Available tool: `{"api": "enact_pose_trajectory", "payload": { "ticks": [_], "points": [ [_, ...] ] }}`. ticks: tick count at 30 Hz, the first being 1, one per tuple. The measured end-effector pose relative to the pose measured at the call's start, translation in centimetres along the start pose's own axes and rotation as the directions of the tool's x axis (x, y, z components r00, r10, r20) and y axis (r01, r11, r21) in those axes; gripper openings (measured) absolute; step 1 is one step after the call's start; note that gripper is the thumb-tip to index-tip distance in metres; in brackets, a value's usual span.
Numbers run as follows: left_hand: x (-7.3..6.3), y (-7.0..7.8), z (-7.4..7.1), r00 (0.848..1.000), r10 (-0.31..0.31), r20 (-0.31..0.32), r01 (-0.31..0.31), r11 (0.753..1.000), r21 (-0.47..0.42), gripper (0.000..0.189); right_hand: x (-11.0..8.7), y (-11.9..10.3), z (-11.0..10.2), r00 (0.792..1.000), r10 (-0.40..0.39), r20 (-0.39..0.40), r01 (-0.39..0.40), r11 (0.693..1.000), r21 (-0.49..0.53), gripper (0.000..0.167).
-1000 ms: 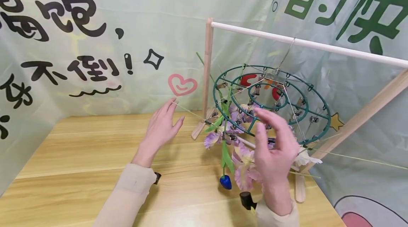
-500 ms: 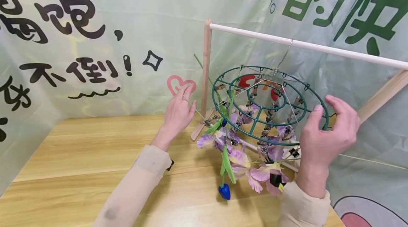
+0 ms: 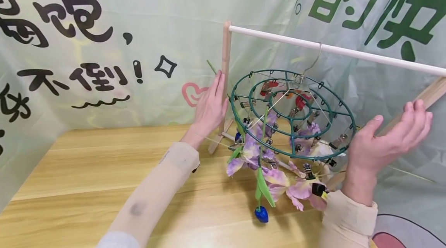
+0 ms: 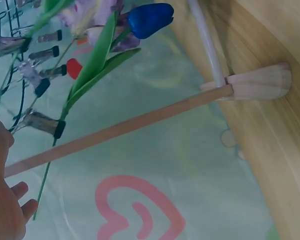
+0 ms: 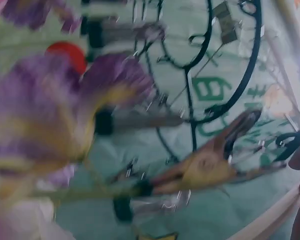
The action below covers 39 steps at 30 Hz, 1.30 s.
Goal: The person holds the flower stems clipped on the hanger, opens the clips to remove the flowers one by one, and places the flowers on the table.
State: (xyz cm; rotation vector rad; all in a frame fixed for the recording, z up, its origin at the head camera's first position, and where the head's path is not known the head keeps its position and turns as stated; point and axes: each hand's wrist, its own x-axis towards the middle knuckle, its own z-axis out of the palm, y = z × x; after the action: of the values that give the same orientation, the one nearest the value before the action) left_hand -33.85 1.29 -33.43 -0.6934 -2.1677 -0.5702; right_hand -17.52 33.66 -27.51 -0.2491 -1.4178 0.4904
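Hanger rim (image 3: 292,156) between left fingers (image 3: 217,84) and right fingers (image 3: 412,122), tabletop (image 3: 104,166) leftward.

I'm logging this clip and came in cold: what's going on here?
A person's left hand is at the left wooden post, their right hand near the right wooden post; contact is unclear. Between them, a round green hanger hangs from the white bar, with purple flowers and a blue bud below it.

Surface finishes
On my feed I read: faintly glossy wood-grain worktop (image 3: 87,186); matt wooden stand post (image 3: 226,48) near its far edge; shiny metal clips (image 4: 42,123); smooth hanger ring (image 3: 292,128); glossy tulip bud (image 3: 261,214); cloth-like petals (image 3: 251,149); creased cloth backdrop (image 3: 195,43) beyond that edge.
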Motion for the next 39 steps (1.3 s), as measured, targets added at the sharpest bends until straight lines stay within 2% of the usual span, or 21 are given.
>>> {"api": "enact_pose_trajectory", "payload": {
  "ticks": [6,14,18,23,31,39],
  "points": [
    [0.8,-0.1,1.5,0.997,0.005,-0.072,-0.004,1.000,0.020,0.078,-0.5,2.1,0.8,1.000,-0.011,0.001,0.011,1.000,0.016,0.045],
    [0.2,-0.7,3.3,0.992,-0.048,-0.116,0.033,0.992,-0.125,0.069,-0.8,3.2,0.7,1.000,-0.023,-0.018,0.023,1.000,0.021,0.046],
    [-0.2,-1.2,4.0,0.984,-0.041,-0.171,0.006,0.980,-0.200,0.059,-0.9,3.3,0.4,1.000,0.020,0.009,-0.020,1.000,-0.010,0.046],
    [-0.3,-1.4,4.5,0.972,-0.033,-0.233,-0.023,0.972,-0.234,0.059,-0.8,3.3,0.4,0.998,0.043,0.041,-0.041,0.998,-0.040,0.049],
    [-0.8,-1.6,4.0,0.961,-0.055,-0.272,-0.011,0.972,-0.234,0.058,-0.9,2.5,0.8,0.995,0.064,0.073,-0.062,0.998,-0.027,0.053],
    [-1.9,-2.5,2.3,0.949,-0.082,-0.304,0.025,0.982,-0.187,0.064,-1.3,3.0,2.3,0.988,0.060,0.141,-0.059,0.998,-0.005,0.054]
  ]
}}
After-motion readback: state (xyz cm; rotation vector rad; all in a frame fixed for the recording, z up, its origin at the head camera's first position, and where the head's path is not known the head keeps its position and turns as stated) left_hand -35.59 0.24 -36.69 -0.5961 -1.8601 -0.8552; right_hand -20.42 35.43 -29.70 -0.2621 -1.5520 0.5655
